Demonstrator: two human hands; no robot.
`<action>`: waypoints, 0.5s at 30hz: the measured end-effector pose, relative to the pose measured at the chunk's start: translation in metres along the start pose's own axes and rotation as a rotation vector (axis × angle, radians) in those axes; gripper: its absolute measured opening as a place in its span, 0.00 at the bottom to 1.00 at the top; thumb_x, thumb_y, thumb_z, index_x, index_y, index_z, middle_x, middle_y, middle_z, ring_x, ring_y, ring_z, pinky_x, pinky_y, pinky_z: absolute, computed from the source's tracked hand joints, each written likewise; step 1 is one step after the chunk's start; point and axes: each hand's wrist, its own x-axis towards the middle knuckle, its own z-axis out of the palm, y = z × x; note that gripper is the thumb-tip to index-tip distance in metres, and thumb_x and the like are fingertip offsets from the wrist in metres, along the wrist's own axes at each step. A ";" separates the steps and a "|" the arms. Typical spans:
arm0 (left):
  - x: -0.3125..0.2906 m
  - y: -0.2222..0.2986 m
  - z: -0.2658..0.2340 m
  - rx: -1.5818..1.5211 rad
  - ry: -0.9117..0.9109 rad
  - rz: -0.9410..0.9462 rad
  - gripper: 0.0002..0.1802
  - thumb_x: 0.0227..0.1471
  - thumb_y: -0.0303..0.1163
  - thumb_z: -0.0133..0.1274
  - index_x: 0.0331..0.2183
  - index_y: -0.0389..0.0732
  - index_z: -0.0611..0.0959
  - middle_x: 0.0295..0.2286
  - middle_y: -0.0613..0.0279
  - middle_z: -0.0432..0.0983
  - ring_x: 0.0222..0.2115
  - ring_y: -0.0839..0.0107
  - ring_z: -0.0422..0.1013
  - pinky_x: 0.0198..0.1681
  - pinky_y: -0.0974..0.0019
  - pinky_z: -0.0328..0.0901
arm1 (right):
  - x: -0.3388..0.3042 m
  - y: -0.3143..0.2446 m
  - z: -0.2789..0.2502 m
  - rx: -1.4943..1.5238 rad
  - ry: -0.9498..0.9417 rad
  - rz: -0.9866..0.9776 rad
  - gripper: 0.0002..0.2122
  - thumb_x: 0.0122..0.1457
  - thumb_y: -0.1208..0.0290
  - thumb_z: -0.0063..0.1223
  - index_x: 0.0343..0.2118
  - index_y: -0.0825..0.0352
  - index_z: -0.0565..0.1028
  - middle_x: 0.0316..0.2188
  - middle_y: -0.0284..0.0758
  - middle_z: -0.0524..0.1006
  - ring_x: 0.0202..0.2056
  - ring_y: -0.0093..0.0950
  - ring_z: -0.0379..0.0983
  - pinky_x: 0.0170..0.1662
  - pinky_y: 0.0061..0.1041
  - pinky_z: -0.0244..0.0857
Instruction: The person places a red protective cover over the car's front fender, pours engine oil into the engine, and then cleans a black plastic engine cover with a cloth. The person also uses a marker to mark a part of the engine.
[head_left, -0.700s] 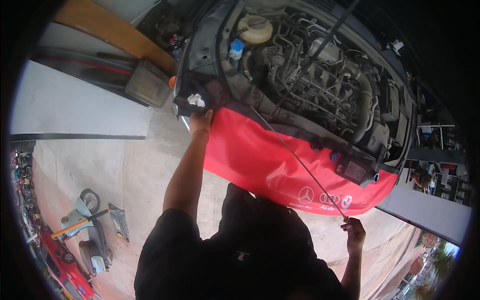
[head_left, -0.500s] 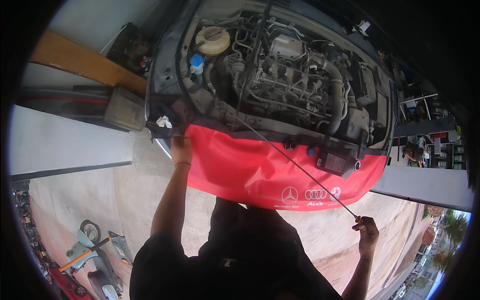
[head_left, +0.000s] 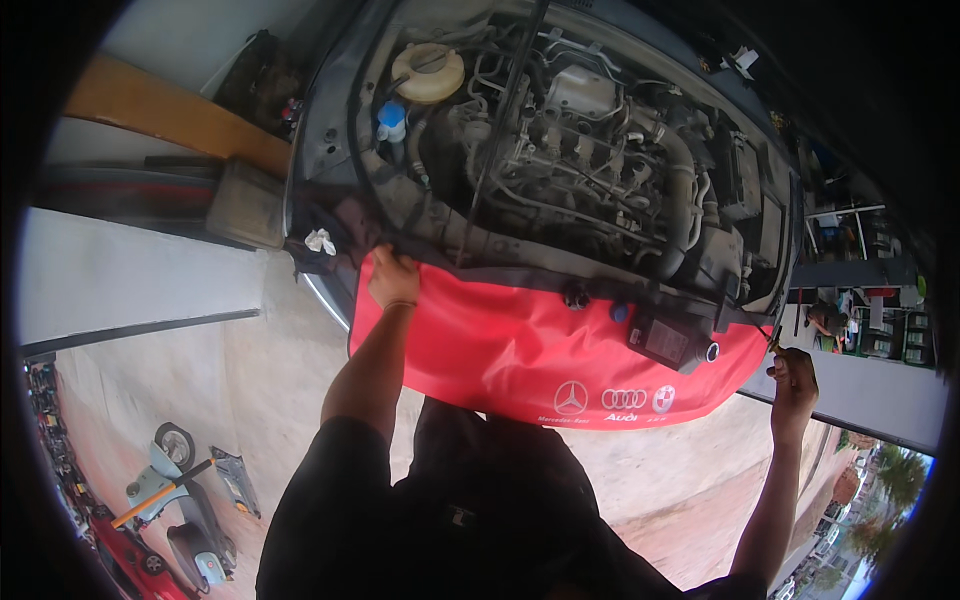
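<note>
A red fender cover [head_left: 470, 345] with black trim hangs over the front edge of the open engine bay [head_left: 580, 150]. At its upper left corner my left hand [head_left: 393, 277] is closed, fingers bent over the trim. My right hand [head_left: 793, 380] is raised past the cover's right end, fingers pinched on a thin rod [head_left: 776, 338]. Only a short dark piece of the rod shows above the fingers. A black bottle [head_left: 668, 338], its mouth uncapped, lies on the cover. Left of it are a blue cap [head_left: 619, 312] and a round black cap [head_left: 577, 297].
A prop rod [head_left: 497, 135] stands across the engine bay. Crumpled white paper [head_left: 319, 241] rests on dark cloth at the left corner. A cream reservoir [head_left: 428, 73] and a blue-capped filler [head_left: 391, 118] sit at the bay's left. A scooter [head_left: 175, 500] stands at lower left.
My left hand has shifted right, from the corner beside the dark cloth onto the cover's trim. My right hand has moved up and right with the rod, whose long shaft no longer crosses the cover.
</note>
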 end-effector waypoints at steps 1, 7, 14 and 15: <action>0.001 0.001 -0.001 0.008 -0.001 0.006 0.14 0.48 0.38 0.47 0.40 0.48 0.71 0.36 0.58 0.77 0.30 0.49 0.75 0.30 0.47 0.68 | 0.015 0.000 0.010 0.004 -0.030 -0.023 0.07 0.64 0.70 0.50 0.37 0.70 0.74 0.32 0.33 0.74 0.29 0.21 0.71 0.35 0.20 0.66; 0.000 0.003 -0.003 0.018 0.014 0.007 0.15 0.47 0.37 0.49 0.40 0.47 0.73 0.37 0.59 0.76 0.30 0.52 0.76 0.29 0.50 0.69 | 0.073 0.002 0.034 -0.060 -0.153 -0.079 0.10 0.64 0.67 0.51 0.36 0.70 0.74 0.30 0.32 0.73 0.27 0.20 0.71 0.34 0.20 0.66; -0.003 0.009 -0.006 0.025 0.054 0.039 0.13 0.48 0.34 0.47 0.39 0.45 0.72 0.36 0.61 0.77 0.30 0.54 0.76 0.27 0.52 0.69 | 0.086 -0.001 0.025 -0.100 -0.171 -0.031 0.11 0.64 0.64 0.53 0.35 0.69 0.75 0.29 0.31 0.73 0.26 0.18 0.71 0.31 0.19 0.64; -0.002 0.007 -0.005 0.017 0.031 0.023 0.14 0.48 0.35 0.48 0.40 0.46 0.72 0.37 0.61 0.76 0.31 0.54 0.76 0.28 0.51 0.69 | 0.086 -0.001 0.024 -0.088 -0.162 -0.020 0.12 0.63 0.63 0.53 0.35 0.69 0.75 0.28 0.31 0.73 0.26 0.18 0.70 0.31 0.19 0.64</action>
